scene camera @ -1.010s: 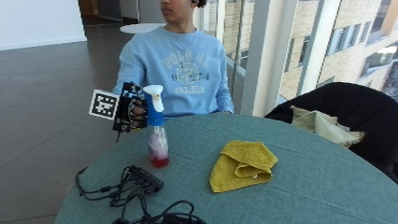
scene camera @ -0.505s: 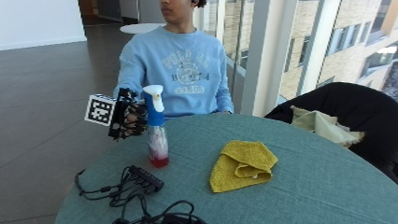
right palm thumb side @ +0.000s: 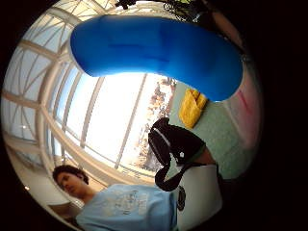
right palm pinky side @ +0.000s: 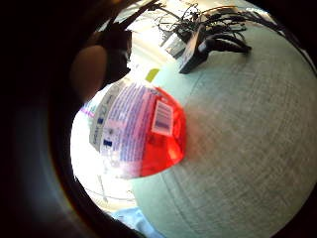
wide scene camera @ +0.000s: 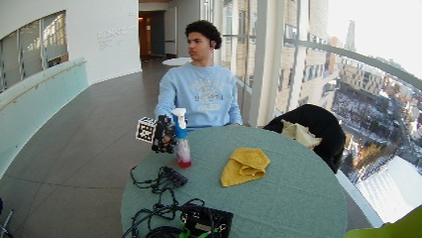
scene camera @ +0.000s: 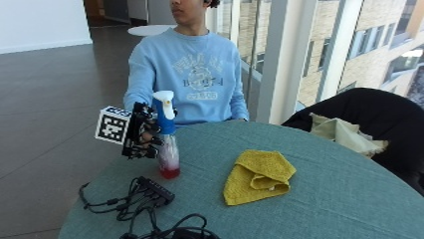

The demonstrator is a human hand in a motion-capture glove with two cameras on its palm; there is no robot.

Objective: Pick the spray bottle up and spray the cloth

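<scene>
A gloved right hand (scene camera: pixel 142 133) wraps the neck of a spray bottle (scene camera: pixel 165 137) standing near the edge of a round green table (scene camera: pixel 344 199), the yellow cloth (scene camera: pixel 258 177) lying well apart beside it. The bottle, holding little red liquid, looks light, its plastic stiff and smooth, best held below the trigger. Tall windows line the room.

Wearing a light blue sweatshirt (scene camera: pixel 192 74) with a faded pale crest print across the chest, crew neck, long loose sleeves with ribbed cuffs. Right hand (scene camera: pixel 144 132) in a black glove, looks strappy and kinda bulky, with black loops showing around the fingers. Same blue sweatshirt shows up in the thumb-side palm view too, print and all.
</scene>
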